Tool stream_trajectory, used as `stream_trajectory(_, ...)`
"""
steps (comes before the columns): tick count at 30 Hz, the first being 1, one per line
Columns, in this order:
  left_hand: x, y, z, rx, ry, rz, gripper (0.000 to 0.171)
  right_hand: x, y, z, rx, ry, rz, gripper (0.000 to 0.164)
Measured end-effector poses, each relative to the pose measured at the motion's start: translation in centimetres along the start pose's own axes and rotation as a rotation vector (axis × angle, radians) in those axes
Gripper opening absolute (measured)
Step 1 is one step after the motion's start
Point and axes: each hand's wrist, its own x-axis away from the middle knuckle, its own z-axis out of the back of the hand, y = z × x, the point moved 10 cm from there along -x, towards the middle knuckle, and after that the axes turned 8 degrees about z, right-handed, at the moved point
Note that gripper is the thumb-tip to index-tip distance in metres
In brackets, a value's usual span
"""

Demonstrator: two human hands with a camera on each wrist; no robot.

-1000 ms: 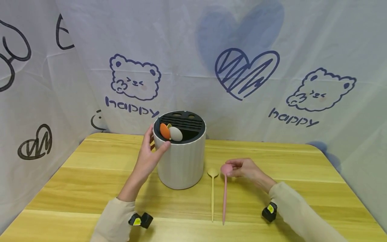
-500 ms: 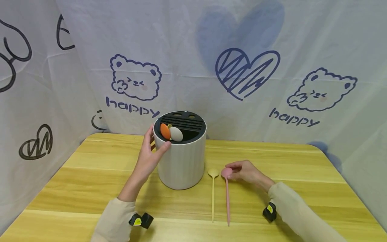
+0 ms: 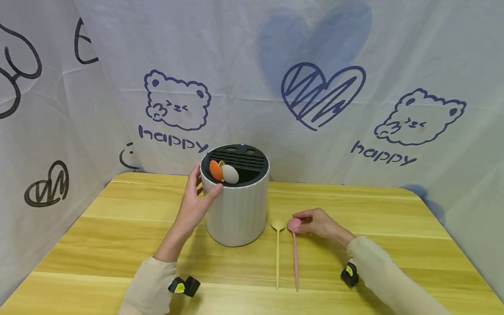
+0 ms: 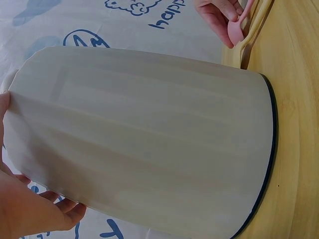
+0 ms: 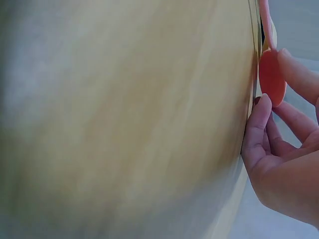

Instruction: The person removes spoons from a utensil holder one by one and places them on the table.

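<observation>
A white ribbed utensil holder (image 3: pixel 236 214) with a black slotted lid stands upright on the table. My left hand (image 3: pixel 195 205) grips its upper left side, the thumb near the front rim. The heads of an orange utensil (image 3: pixel 215 170) and a whitish utensil (image 3: pixel 229 174) poke out of the lid opening; their handles are hidden inside. My right hand (image 3: pixel 320 224) pinches the round bowl of a pink spoon (image 3: pixel 295 253) at its edge, between thumb and fingers. Beside it, on the left, a yellow spoon (image 3: pixel 277 249) lies on the table, its handle towards me.
The wooden table (image 3: pixel 130 236) reaches back to a white printed curtain (image 3: pixel 244 118). Another curtain hangs along the left side. Black wrist cameras sit on both sleeves.
The pink spoon's handle end has swung slightly to the right, and my right hand has shifted a little with it. My left hand keeps its hold on the utensil holder.
</observation>
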Motion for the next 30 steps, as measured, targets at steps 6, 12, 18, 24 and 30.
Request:
stream_trajectory(6,-0.04,0.02,0.0,-0.002,0.002,0.003,0.081,-0.09,-0.1,-0.04,0.002,0.016,0.002,0.048)
stream_trajectory(12,-0.02,-0.08,0.0,-0.007,0.001,0.009,0.082,-0.19,-0.14,0.01,0.037,0.03,0.029,0.048)
stream_trajectory(18,-0.04,0.03,0.03,-0.009,0.003,0.0,0.082,-0.15,-0.14,0.03,0.041,0.046,0.025,0.046)
stream_trajectory(24,-0.03,-0.03,0.01,-0.009,0.002,0.004,0.082,0.1,0.02,0.22,-0.012,0.051,0.003,0.045)
stream_trajectory(30,-0.09,-0.22,-0.01,-0.008,-0.001,0.014,0.082,0.34,0.68,0.45,-0.119,0.065,-0.048,0.046)
